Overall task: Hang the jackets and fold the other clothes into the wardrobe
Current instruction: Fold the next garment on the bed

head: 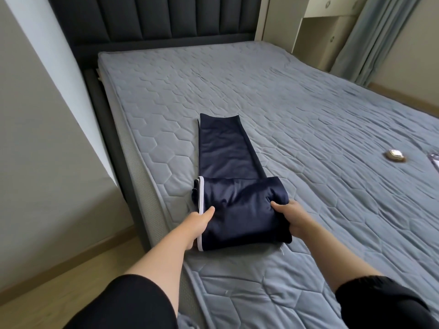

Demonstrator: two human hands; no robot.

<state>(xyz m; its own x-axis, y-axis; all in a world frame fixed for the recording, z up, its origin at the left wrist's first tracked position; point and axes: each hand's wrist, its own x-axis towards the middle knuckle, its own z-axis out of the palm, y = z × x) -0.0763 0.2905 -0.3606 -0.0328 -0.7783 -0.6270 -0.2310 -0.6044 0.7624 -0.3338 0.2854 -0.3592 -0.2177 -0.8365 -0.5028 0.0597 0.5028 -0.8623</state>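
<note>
Navy trousers with a white side stripe lie on a grey quilted mattress, well short of the dark padded headboard and toward the mattress side that is on the left when facing the headboard; the end farthest from the headboard is doubled over into a thick bundle, while the rest lies flat as a single strip; the left hand grips the striped edge of the bundle, thumb on top and fingers tucked beneath; the right hand pinches the opposite edge the same way; the garment's long axis runs toward the headboard, leaning slightly left, its narrow straight-cut end pointing at it; the folding looks about half done, with the flat strip left to fold and the trousers not yet put away; no jackets or hangers are visible; a small round gold object sits far right of the headboard's line.
</note>
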